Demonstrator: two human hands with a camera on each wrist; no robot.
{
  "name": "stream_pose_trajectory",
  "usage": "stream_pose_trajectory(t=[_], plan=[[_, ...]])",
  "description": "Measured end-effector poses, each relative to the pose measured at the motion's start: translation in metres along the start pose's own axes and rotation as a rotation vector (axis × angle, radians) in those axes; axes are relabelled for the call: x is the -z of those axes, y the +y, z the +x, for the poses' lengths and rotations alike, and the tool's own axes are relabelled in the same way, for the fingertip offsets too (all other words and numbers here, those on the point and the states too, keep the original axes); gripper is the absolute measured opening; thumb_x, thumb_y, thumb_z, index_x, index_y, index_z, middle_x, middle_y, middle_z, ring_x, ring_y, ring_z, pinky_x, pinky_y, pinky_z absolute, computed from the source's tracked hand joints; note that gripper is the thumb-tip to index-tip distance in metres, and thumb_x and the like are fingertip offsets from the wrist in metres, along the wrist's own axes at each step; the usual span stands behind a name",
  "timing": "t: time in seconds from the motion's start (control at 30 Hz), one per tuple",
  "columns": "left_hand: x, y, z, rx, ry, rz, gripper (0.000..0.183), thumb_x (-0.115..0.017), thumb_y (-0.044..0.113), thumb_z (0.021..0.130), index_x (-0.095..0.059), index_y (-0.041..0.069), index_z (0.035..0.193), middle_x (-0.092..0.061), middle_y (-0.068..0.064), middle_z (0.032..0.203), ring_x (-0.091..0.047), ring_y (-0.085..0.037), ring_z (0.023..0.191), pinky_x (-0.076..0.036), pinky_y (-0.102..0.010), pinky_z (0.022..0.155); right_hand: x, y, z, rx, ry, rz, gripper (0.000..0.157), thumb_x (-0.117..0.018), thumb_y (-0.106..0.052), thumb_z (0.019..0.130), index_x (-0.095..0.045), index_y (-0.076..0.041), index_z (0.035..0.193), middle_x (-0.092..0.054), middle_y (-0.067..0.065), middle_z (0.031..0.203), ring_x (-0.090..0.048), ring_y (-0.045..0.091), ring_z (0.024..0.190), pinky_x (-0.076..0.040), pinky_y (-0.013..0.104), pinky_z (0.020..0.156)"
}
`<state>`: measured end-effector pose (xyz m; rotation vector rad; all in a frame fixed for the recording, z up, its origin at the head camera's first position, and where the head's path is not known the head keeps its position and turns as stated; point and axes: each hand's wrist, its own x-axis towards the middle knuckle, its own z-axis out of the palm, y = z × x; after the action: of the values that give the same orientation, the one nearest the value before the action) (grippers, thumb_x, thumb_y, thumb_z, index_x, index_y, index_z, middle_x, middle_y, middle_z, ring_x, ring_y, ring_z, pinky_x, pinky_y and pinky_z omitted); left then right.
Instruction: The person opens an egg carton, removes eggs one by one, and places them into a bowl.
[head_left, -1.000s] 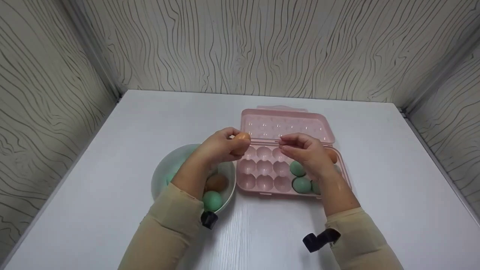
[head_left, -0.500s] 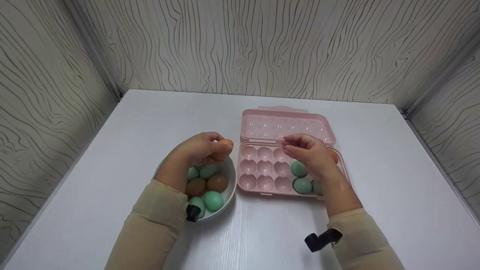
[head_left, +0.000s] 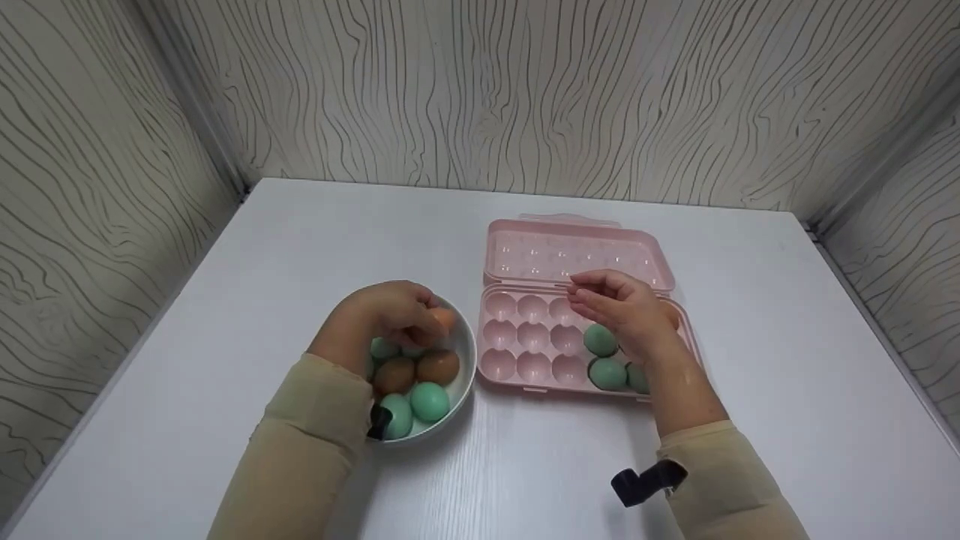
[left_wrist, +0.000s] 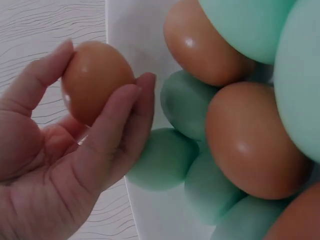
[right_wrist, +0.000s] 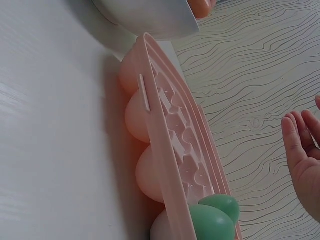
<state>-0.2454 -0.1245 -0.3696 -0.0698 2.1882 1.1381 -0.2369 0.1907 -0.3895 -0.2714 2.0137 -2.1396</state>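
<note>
My left hand point(head_left: 401, 313) is over the far part of a white bowl point(head_left: 466, 367), and its thumb and fingers pinch a brown egg point(left_wrist: 95, 82). Below it in the bowl lie several green eggs point(head_left: 430, 402) and brown eggs point(head_left: 438, 367). To the right, an egg carton point(head_left: 534, 337) of pink plastic stands with its lid folded back. My right hand point(head_left: 626, 307) hovers above the carton's right half, fingers loosely bent, holding nothing. Green eggs point(head_left: 601, 340) and a brown egg point(head_left: 670, 315) sit in cups at that end, partly hidden by the hand and forearm. The left cups hold no eggs.
The open lid point(head_left: 577, 251) lies toward the back of the white table point(head_left: 352, 225). The bowl stands close to the carton's left side. Patterned panels point(head_left: 480, 97) rise behind and at both sides. A black wrist camera point(head_left: 649, 482) juts from the right sleeve.
My left hand, with the brown egg, has moved left from beside the carton and down over the bowl. The right hand has stayed nearly still above the carton.
</note>
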Motion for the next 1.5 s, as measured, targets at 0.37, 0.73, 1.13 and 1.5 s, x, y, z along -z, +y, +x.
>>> stream_pose_trajectory(t=[0.37,0.73,1.13,1.5], plan=[[-0.016,0.003,-0.004,0.031,0.04,-0.009,0.016,-0.069,0.013,0.073,-0.069,0.019,0.088,-0.06,-0.004,0.084,-0.052,-0.025,0.082,-0.046,-0.042,0.08,0.0,0.002,-0.001,-0.006,0.008,-0.046,0.041,-0.064,-0.013,0.085,-0.051,0.009,0.117,-0.054,0.023,0.112,-0.062,0.018,0.096,-0.049,0.03,0.086],[-0.015,0.002,-0.01,0.018,0.032,-0.105,0.019,-0.071,0.021,0.074,-0.07,0.016,0.092,-0.063,-0.007,0.089,-0.053,-0.028,0.09,-0.046,-0.044,0.081,-0.001,0.002,-0.001,-0.016,0.009,-0.039,0.047,-0.064,-0.015,0.086,-0.046,0.012,0.121,-0.053,0.024,0.114,-0.062,0.018,0.095,-0.048,0.03,0.087],[-0.003,-0.002,-0.008,0.014,0.106,-0.07,0.022,-0.069,0.024,0.075,-0.064,0.019,0.095,-0.061,-0.005,0.097,-0.052,-0.027,0.096,-0.04,-0.044,0.088,0.001,0.001,0.0,0.001,0.019,-0.017,0.032,-0.062,-0.011,0.087,-0.054,0.006,0.112,-0.058,0.017,0.105,-0.063,0.019,0.092,-0.05,0.03,0.084],[0.014,-0.003,-0.016,-0.054,0.111,-0.074,0.026,-0.063,0.031,0.084,-0.06,0.016,0.104,-0.059,-0.005,0.106,-0.059,-0.022,0.093,-0.044,-0.04,0.087,0.004,0.001,0.0,-0.001,0.029,-0.027,0.026,-0.063,-0.012,0.086,-0.058,0.0,0.108,-0.06,0.013,0.102,-0.063,0.018,0.09,-0.05,0.031,0.084]])
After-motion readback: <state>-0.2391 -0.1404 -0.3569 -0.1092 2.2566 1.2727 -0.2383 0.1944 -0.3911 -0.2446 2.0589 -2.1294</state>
